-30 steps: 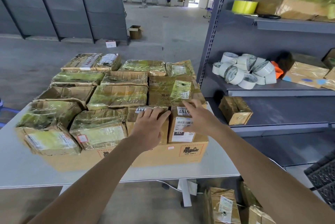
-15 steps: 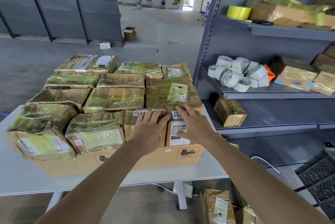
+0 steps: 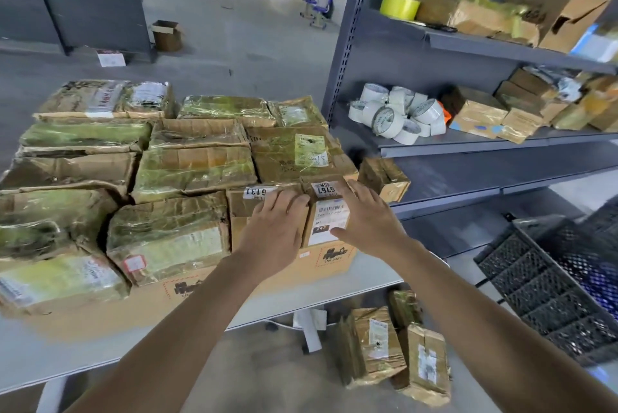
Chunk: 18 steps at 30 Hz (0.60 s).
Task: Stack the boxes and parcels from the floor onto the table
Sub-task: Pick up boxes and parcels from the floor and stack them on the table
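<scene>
Two small cardboard parcels, one labelled 6131 [image 3: 264, 208] and one labelled 6767 [image 3: 326, 215], stand side by side at the near right corner of a parcel stack on the white table [image 3: 50, 355]. The left hand [image 3: 274, 235] lies flat and open on the first; the right hand [image 3: 364, 225] rests open against the second, gripping nothing. Pressing both snugly against their neighbours would likely keep the row square. More taped parcels [image 3: 394, 349] wait on the floor under the table's right end, near a black mesh crate [image 3: 551, 285] and grey shelving [image 3: 468, 148] holding tape rolls [image 3: 398, 115].
</scene>
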Motion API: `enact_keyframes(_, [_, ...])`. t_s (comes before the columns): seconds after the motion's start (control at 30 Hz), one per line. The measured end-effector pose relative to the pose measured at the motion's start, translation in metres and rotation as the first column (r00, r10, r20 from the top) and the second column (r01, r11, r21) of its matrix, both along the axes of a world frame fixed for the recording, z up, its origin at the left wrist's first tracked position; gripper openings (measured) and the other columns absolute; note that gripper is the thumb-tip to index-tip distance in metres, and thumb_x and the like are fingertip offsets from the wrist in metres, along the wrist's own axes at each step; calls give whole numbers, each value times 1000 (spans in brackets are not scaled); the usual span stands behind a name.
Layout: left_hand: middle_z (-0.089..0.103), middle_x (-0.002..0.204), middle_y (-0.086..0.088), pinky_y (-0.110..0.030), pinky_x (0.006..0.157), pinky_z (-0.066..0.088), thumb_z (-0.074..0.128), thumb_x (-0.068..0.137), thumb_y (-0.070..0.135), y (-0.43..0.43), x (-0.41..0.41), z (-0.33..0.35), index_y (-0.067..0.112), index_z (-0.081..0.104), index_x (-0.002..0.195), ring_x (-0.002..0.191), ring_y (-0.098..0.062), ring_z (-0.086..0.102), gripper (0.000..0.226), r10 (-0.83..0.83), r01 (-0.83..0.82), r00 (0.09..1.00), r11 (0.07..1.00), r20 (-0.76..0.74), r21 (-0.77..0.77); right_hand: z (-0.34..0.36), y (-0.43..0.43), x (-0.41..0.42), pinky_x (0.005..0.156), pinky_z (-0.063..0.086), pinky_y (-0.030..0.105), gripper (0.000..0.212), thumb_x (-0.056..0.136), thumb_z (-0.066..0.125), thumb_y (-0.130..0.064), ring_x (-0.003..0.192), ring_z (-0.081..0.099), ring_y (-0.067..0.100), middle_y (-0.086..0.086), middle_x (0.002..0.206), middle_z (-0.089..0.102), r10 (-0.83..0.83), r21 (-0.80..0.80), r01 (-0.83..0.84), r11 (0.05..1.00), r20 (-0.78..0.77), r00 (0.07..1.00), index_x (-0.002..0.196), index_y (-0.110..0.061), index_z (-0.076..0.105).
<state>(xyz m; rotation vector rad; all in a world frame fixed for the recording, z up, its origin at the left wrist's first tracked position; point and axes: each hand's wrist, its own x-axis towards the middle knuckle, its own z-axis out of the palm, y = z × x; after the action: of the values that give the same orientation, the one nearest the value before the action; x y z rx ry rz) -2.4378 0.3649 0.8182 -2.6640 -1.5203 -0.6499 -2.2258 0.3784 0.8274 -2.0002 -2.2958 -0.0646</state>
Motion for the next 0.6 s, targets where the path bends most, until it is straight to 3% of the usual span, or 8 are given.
enact_keyframes(0.17, [55, 118, -12, -46, 85, 47, 68, 74, 7, -32, 1, -1, 8, 56, 122, 109, -34, 49, 50, -36, 28, 996, 995, 76, 101, -4, -42, -4, 112, 26, 48, 85, 84, 65, -49, 143, 23, 29, 3, 158, 19, -44, -9, 44, 999, -22, 999, 150, -29, 15])
enact_keyframes(0.4, [51, 125, -14, -49, 94, 42, 62, 75, 4, -90, -10, 4, 10, 56, 123, 119, -36, 45, 48, 51, -53, 998, 992, 23, 114, -6, -93, -11, 109, 32, 45, 77, 88, 60, -49, 140, 27, 29, 4, 156, 22, 18, 25, -16, 1000, -86, 996, 149, -28, 19])
enact_keyframes(0.5, [49, 126, -13, -48, 93, 42, 62, 77, 6, -129, -12, -3, 10, 54, 125, 120, -36, 44, 48, 155, -156, 988, 984, 14, 83, -10, -116, -12, 111, 31, 46, 77, 90, 57, -50, 143, 21, 28, 2, 160, 14, 85, 0, -86, 996, -98, 992, 152, -29, 15])
enact_keyframes(0.6, [47, 131, -11, -46, 97, 40, 61, 78, 10, -179, -10, -16, 13, 52, 131, 124, -33, 41, 54, 286, -286, 958, 958, 18, -9, -19, -145, -15, 108, 34, 45, 76, 92, 56, -48, 142, 25, 29, 3, 158, 19, 140, -46, -148, 988, -154, 978, 153, -28, 15])
